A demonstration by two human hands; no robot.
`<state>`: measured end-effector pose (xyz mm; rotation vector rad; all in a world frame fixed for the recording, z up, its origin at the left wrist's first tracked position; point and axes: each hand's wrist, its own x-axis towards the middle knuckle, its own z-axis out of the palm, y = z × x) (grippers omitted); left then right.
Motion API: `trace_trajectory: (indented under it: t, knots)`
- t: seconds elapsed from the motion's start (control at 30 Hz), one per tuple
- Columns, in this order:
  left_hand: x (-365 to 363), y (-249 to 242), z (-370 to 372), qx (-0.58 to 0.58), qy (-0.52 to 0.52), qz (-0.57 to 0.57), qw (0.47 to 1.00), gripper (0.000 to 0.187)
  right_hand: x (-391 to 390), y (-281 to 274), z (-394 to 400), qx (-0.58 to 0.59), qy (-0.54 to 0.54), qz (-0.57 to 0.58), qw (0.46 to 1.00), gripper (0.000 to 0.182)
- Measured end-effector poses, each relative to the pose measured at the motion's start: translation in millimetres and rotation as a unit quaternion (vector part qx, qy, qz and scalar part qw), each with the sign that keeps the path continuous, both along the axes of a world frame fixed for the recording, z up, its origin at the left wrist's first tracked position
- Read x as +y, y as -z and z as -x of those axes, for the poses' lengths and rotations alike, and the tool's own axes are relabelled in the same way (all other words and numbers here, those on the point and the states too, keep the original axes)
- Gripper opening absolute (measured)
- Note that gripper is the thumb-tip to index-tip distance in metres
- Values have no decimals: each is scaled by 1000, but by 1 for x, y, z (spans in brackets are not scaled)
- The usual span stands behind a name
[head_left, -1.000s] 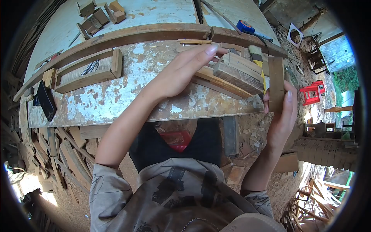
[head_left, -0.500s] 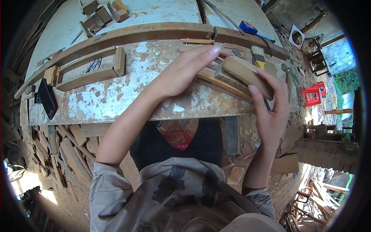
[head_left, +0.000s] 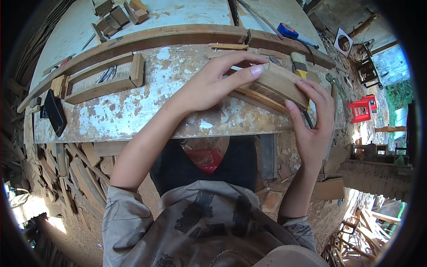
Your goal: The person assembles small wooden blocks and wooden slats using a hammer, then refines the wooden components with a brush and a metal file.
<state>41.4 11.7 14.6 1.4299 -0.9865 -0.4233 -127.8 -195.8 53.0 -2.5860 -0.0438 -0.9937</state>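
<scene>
Both hands grip a wooden block [head_left: 281, 85] above the right part of the worn, paint-flecked bench. My left hand [head_left: 227, 79] holds its left end, thumb on the near side and fingers partly hidden behind it. On the right end, my right hand [head_left: 315, 107] has its fingers over the top and its thumb at the near lower corner. Beneath the block lies a wooden strip [head_left: 262, 99] on the bench. A paintbrush [head_left: 300, 66] with pale bristles is just behind the right hand.
A wooden tray [head_left: 80, 97] holding thin metal pieces sits at the left, beside a black phone-like object [head_left: 54, 114]. A long wooden rail [head_left: 178, 34] crosses the bench. Behind it are wood offcuts [head_left: 116, 18] and a blue tape measure [head_left: 288, 30]. A hammer [head_left: 331, 80] lies at right.
The block has been turned in my hands, so its long side now faces me more. My left thumb has come down onto its left end.
</scene>
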Motion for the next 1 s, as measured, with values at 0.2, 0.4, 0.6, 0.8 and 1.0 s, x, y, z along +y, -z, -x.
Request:
trace_trajectory:
  t: [0.2, 0.4, 0.6, 0.8, 1.0]
  knots:
    - [1, 4, -1, -6, 0, -1, 1000, 56, -7, 1, 6, 19, -13, -3, 1000, 42]
    - [0, 4, -1, -16, -9, -8, 1000, 58, -5, -5, 7, 19, 33, -15, 999, 41]
    - [1, -2, 2, -34, -12, -18, 999, 60, -10, -3, 7, -8, 9, -52, 999, 36]
    - [0, 1, 0, -18, -11, -14, 1000, 61, -16, 6, 8, -42, -10, -87, 995, 30]
    - [0, 2, 0, -9, -7, -19, 1000, 56, -16, 13, 10, -48, -34, -59, 997, 26]
